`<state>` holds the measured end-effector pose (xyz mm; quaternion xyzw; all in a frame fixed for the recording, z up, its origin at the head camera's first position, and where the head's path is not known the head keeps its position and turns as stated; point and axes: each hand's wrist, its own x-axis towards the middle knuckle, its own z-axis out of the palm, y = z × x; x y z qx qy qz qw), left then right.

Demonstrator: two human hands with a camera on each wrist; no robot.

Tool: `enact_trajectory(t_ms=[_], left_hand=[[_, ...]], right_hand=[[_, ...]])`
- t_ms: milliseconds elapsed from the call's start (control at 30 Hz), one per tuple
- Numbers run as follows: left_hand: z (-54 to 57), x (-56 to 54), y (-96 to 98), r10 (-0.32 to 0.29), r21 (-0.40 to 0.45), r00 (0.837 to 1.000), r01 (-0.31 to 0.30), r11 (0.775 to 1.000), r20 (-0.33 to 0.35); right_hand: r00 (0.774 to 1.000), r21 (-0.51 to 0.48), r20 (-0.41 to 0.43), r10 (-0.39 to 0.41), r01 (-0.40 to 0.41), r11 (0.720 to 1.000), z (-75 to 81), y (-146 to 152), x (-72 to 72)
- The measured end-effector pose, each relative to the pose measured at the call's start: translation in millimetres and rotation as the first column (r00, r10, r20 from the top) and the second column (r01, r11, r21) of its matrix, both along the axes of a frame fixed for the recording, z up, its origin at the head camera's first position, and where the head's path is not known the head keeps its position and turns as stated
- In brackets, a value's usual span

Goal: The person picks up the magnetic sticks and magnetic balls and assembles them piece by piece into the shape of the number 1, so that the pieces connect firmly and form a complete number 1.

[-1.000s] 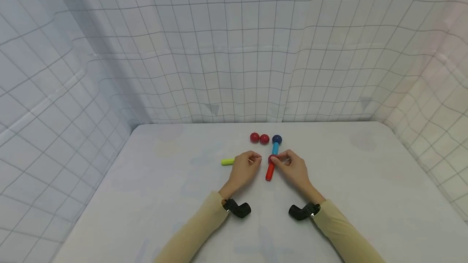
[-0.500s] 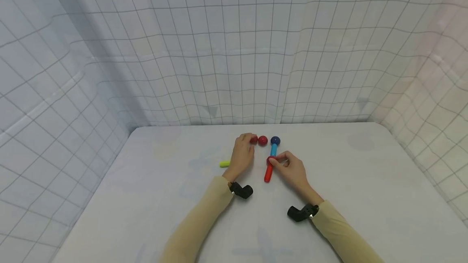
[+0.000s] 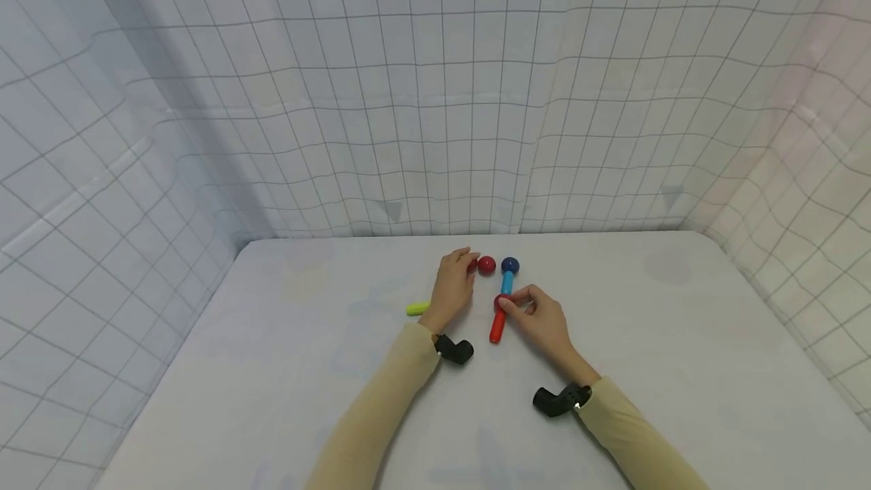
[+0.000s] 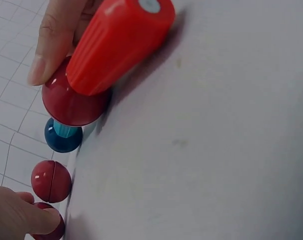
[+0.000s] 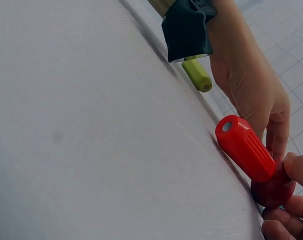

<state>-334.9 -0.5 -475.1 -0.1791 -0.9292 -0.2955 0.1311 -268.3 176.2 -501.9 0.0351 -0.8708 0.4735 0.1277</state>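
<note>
My right hand (image 3: 544, 320) pinches a dark red ball (image 4: 74, 100) between thumb and fingers. A bright red rod (image 3: 498, 326) with a grey disc in its end joins this ball on the near side. Beyond the ball, a light blue rod (image 3: 506, 282) leads to a dark blue ball (image 3: 510, 265). Farther left, my left hand (image 3: 452, 286) grips another red ball (image 4: 47, 227), its thumb across it in the left wrist view. A loose red ball (image 3: 486, 265) sits just right of those fingers, before the blue ball.
A yellow-green rod (image 3: 418, 308) lies on the white table (image 3: 286, 369), partly behind my left hand. White grid-patterned cloth (image 3: 422, 97) rises behind the table's far edge and along both sides. Each wrist wears a black camera.
My left hand has moved forward, from beside the red rod's ball to the leftmost red ball, and takes hold of it. My right hand keeps its pinch in about the same place.
</note>
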Motion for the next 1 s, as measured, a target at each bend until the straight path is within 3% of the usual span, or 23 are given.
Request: enact_trajectory(t_ms=[367,1000], left_hand=[[-0.5,1.3,-6.9,0.034,0.030,0.998,-0.033,0.999,-0.052],[-1.7,4.9,-14.4,0.067,0.063,0.998,-0.067,0.996,-0.006]], right_hand=[[1.000,-0.002,0.004,-0.006,0.006,1.000,-0.8,0,-0.3],[1.000,-0.002,0.001,-0.002,0.002,1.000,-0.7,0,-1.1]])
